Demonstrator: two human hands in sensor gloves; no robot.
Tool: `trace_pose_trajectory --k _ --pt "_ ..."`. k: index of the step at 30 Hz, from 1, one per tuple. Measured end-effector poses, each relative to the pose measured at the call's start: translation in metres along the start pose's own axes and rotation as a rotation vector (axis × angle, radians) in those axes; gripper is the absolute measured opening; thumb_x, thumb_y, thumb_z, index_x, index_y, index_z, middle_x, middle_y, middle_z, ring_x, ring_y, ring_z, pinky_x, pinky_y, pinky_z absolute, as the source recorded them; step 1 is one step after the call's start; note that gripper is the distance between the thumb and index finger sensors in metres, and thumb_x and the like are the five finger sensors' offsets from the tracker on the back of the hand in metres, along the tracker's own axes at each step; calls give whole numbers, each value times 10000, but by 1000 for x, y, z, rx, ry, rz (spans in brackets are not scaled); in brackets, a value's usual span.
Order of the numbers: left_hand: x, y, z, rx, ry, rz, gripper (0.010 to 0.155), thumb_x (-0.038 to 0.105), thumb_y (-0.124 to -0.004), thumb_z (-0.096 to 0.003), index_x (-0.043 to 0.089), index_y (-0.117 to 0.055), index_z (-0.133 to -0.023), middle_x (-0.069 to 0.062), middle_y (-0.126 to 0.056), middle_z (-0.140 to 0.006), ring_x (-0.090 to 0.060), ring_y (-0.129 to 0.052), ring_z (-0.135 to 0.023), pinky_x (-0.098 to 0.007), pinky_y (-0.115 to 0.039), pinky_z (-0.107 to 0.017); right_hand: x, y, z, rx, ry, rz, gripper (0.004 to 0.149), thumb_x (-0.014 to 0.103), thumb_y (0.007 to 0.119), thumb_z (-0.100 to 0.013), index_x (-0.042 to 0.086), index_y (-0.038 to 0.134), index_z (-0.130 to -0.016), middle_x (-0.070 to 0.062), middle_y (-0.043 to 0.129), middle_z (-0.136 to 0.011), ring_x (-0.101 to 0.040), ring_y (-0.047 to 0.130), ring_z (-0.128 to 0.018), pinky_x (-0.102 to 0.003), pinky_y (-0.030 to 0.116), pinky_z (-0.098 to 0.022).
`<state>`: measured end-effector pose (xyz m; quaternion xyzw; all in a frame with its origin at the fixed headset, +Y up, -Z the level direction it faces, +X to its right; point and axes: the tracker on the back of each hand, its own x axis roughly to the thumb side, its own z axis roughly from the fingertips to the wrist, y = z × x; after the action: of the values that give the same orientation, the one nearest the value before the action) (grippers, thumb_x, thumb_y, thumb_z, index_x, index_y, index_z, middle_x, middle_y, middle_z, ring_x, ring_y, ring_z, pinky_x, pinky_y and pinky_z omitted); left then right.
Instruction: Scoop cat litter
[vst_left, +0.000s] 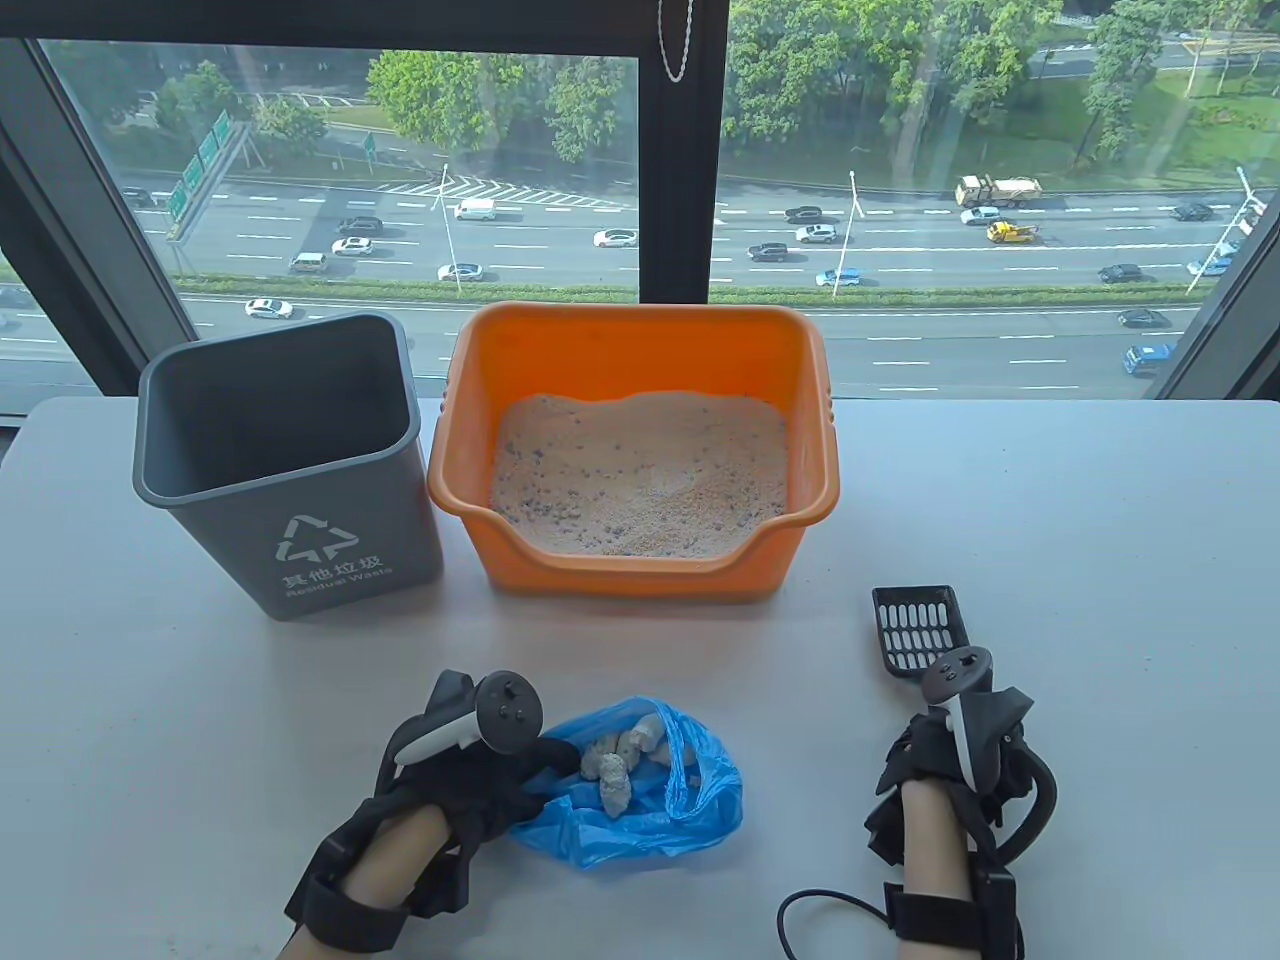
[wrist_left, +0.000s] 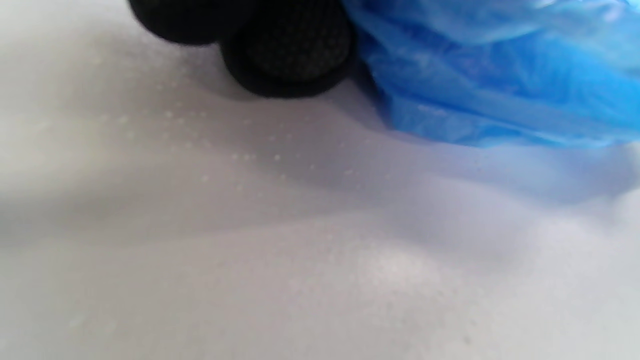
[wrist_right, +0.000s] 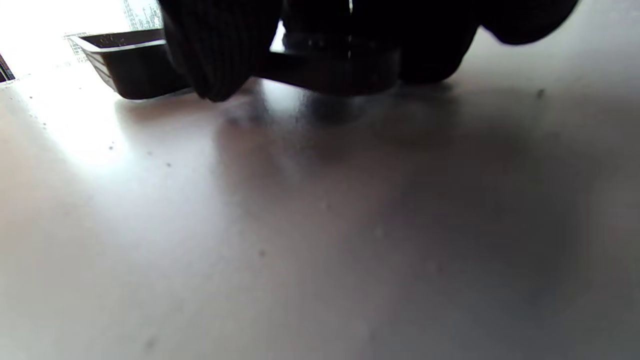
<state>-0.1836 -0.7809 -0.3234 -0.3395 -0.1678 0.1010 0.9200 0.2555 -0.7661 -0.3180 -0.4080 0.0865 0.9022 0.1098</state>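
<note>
Litter (vst_left: 640, 475) is being held in the orange tray (vst_left: 640, 345), which is sitting at the far middle of the white table (vst_left: 1100, 560); the bed is heaped slightly toward the back wall and flecked with dark specks.

Just left of the tray, not quite touching, a grey waste bin (vst_left: 290, 470) is standing upright, mouth open.

Near edge, left: a blue plastic bag (vst_left: 640, 810) is lying crumpled with its mouth gaping, and pale grey clumps (vst_left: 615, 765) are showing inside. The bag's left edge is being held by the left hand (vst_left: 455, 770); how tightly the fingers (wrist_left: 295, 47) are closed cannot be told.

Near edge, right: the black slotted scoop (vst_left: 918, 625) is lying flat, blade pointing toward the tray. Its handle is being covered by the right hand (vst_left: 965, 760), and in the right wrist view the fingers (wrist_right: 220, 55) are seen curled around it, handle low against the table.

Risks, as judged:
- Bag mouth is being kept open by one edge only; clumps could be spilled if it slumps.
- Scoop is being gripped far back; a loaded blade could tip.
- Fine litter could be scattered in transit across the table gap.
</note>
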Motion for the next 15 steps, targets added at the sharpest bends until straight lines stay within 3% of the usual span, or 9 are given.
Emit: trace_pose_trajectory --k 7,10,15 --pt "-1 0 0 -4 -4 12 608 411 -784 -502 559 -433 -975 125 -743 -716 -117 -918 -441 -254 -810 -349 2 -24 27 -29 -49 -85 880 477 825 -373 12 419 -1000 -351 298 -1004 -479 564 -814 -518 566 -531" --pt "-1 0 0 -6 -7 17 608 410 -785 -502 558 -434 -976 124 -743 -714 -119 -918 -440 -255 -809 -350 13 -39 50 -62 -158 -119 858 485 825 -370 36 460 -1002 -360 318 -1004 -478 586 -793 -507 576 -515" --pt "-1 0 0 -4 -6 15 607 411 -784 -501 559 -435 -975 124 -744 -715 -119 -918 -442 -255 -810 -351 36 -51 112 48 -483 -189 695 479 832 -373 119 674 -946 -348 474 -983 -446 667 -718 -493 604 -475"
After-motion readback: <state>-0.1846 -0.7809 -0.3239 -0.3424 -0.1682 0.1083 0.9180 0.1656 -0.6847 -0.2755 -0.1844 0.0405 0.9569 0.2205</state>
